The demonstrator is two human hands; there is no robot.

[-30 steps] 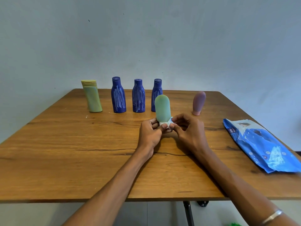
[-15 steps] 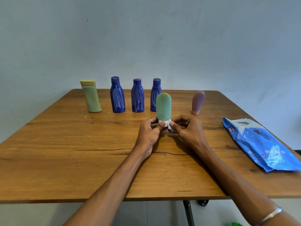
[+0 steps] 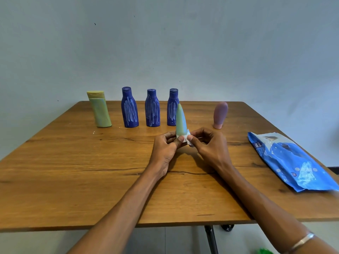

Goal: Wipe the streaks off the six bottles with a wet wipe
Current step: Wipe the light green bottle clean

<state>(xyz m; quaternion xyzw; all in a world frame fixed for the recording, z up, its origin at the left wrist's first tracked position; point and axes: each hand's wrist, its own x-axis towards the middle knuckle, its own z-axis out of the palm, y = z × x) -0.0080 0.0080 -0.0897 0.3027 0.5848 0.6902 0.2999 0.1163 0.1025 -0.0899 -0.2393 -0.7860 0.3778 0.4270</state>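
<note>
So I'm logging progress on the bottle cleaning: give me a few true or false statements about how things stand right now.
1. Three blue bottles show white streaks. True.
2. The green bottle lies flat on the table. False: both hands hold it upright by its base.
3. The wipes pack lies right of the hands. True.
4. The right hand is idle. False: it pinches the wet wipe at the bottle's base, opposite the left hand.

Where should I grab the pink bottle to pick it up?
Grip the pink bottle around its wide upper body, from the front, fingers on either side. It stands upright on its narrow cap, alone on the table, so pinching low at the cap could probably tip it.
</note>
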